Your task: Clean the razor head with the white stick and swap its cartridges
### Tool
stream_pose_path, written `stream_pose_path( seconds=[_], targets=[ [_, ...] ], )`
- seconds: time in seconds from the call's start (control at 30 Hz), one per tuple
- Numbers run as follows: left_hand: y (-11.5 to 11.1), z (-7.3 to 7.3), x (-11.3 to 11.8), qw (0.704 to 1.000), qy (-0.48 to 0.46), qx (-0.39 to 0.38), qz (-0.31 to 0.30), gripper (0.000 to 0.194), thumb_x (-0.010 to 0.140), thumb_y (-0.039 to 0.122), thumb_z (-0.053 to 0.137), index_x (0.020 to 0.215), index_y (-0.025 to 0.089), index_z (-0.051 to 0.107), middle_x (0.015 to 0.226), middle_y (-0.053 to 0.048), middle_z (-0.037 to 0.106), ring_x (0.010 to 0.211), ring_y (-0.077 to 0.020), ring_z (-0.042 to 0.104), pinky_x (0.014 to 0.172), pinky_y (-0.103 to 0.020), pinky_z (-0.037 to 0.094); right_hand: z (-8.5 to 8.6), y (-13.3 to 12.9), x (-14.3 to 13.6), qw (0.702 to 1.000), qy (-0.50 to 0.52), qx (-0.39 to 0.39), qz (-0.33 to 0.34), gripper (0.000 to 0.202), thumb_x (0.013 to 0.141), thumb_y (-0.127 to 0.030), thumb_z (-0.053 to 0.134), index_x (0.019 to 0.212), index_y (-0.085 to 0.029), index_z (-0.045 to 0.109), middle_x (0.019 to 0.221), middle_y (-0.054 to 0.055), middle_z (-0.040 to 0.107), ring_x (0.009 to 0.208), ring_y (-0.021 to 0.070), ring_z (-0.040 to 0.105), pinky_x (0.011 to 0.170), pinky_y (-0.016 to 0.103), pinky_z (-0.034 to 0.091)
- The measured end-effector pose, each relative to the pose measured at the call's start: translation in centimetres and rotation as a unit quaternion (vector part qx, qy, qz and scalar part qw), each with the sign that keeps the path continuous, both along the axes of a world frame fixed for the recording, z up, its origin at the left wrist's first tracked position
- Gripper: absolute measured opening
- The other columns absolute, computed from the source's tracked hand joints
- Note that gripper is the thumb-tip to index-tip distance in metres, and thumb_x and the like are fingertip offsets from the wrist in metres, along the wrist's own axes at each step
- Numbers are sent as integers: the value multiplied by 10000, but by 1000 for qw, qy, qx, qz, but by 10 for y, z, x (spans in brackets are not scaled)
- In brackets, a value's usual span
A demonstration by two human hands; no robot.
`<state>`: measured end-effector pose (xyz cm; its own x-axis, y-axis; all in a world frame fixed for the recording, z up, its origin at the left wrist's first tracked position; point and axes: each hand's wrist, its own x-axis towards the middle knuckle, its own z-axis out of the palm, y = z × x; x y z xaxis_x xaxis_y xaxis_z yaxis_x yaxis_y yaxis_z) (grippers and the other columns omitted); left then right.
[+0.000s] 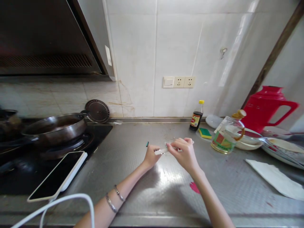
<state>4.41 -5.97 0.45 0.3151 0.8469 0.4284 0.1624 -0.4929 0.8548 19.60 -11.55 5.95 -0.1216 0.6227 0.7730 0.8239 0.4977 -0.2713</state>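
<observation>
1. White stick (161, 152): between the person's two hands, seemingly raised over the middle of the tabletop (114, 158). Slim, pale; exact kind too small to make out.
2. Left hand (151, 156): grasping the stick's left end, thumb against it. Small dark-green piece (147, 144) just beside the hand; cannot tell whether gripped or lying loose.
3. Right hand (184, 150): thumb and curled fingers pinching the stick farther along, hiding part of it.
4. Progress, as judged: handling is mid-course. Done: stick lifted, both hands on it. Left: neither hand has let go, stick not set down. Whether it has been altered, cannot tell; the fingers cover too much.
5. Surroundings, untouched: sauce bottle (196, 117), sponge (205, 133) and oil jug (223, 141) beyond the right hand; phone (58, 175) well off to the left; pan (59, 131) on the stove (14, 183).
</observation>
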Motion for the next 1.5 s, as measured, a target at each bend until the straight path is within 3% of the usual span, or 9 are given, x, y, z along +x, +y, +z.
stream_pose_path(
  seconds=[0.1,0.3,0.53,0.67,0.77,1.0,1.27,1.5],
  targets=[
    [1,0,-2,1000,-4,0,11,378,650,322,500,391,171,271,432,54,228,480,-68,216,484,-229,137,-2,0,0,1000,0,-3,0,391,852,-388,489,524,-182,541,513,-30,532,548,100,462,735,306,230],
    [3,-3,0,1000,-7,0,19,326,634,253,492,380,170,305,421,54,245,476,-72,230,483,-225,142,-11,0,29,998,35,5,-43,390,830,-416,517,520,-182,556,492,-31,518,513,101,443,737,317,228],
    [0,-3,-1,999,23,23,-8,316,639,249,482,391,173,301,426,53,264,473,-75,253,489,-230,156,-11,-2,2,1000,25,-14,5,390,844,-398,503,522,-183,543,503,-37,526,530,96,450,727,307,227],
    [1,-1,-2,999,13,25,21,328,626,223,471,383,176,256,426,56,234,467,-70,233,484,-228,146,-24,0,23,998,51,-17,-38,382,835,-417,519,537,-184,572,500,-38,527,517,97,446,728,311,225],
    [1,-2,0,1000,13,16,23,330,640,231,475,382,172,279,425,56,246,469,-70,242,484,-225,148,-24,-2,33,996,65,-12,-54,393,830,-437,521,538,-180,573,490,-41,516,502,93,433,724,309,230],
    [-1,-9,1,999,39,26,-9,310,650,262,501,393,163,359,421,58,288,467,-72,274,484,-224,176,-10,-13,-3,999,39,-20,12,412,859,-409,481,524,-180,551,506,-36,536,541,95,460,720,294,238],
    [0,-8,1,998,52,38,9,278,635,169,489,379,158,380,409,55,316,464,-74,311,483,-218,184,-25,-9,25,994,80,-22,-68,427,822,-479,504,527,-181,586,489,-34,543,493,93,446,734,307,241],
    [-5,-8,2,997,53,45,-25,285,647,195,519,392,159,398,420,48,362,463,-79,338,492,-219,213,-20,-11,3,995,80,-55,-12,439,836,-463,488,518,-175,581,482,-39,540,491,82,452,706,282,258]
  ],
)
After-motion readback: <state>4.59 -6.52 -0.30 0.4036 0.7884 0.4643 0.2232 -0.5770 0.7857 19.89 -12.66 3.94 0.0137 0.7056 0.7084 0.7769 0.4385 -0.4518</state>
